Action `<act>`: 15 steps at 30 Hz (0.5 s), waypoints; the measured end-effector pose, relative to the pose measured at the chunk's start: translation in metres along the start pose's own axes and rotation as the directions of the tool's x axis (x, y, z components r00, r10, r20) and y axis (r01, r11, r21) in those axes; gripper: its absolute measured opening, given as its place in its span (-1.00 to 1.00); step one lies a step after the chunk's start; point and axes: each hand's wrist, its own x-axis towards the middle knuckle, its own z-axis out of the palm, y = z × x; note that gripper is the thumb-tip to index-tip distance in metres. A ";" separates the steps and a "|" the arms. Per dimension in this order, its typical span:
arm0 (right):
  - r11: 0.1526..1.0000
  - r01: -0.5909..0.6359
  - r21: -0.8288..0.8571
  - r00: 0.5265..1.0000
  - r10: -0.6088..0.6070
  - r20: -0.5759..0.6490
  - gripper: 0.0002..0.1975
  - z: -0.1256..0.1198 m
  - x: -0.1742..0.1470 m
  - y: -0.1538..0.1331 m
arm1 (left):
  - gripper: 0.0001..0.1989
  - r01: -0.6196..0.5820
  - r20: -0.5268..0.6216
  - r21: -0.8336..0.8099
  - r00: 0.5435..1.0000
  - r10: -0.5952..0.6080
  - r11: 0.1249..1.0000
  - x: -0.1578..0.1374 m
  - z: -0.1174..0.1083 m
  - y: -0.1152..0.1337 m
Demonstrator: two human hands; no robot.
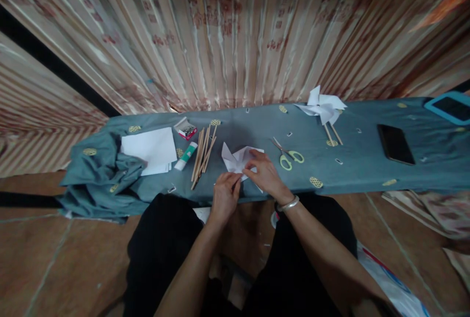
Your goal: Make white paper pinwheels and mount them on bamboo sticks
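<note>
one white paper pinwheel [232,161], at the fingertips of both grips | left hand [224,193]: pinching its near edge | right hand [266,172]: grasping its right side | yellow-green-handled scissors [284,151] right of grip | wooden sticks [199,153] left of it

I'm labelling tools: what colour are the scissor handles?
Pale yellow-green scissor handles, clearest in the head view.

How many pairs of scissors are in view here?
1. The scissors lie on the cloth, to the right of the folded paper, near the right hand. No other pair shows; one could be hidden under the cloth's folds.
</note>
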 end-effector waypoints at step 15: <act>1.000 0.007 0.006 1.000 -0.007 0.027 -0.96 -0.003 -0.003 -0.002 | -0.78 0.068 0.064 0.002 0.996 -0.068 0.998 -0.001 -0.003 0.004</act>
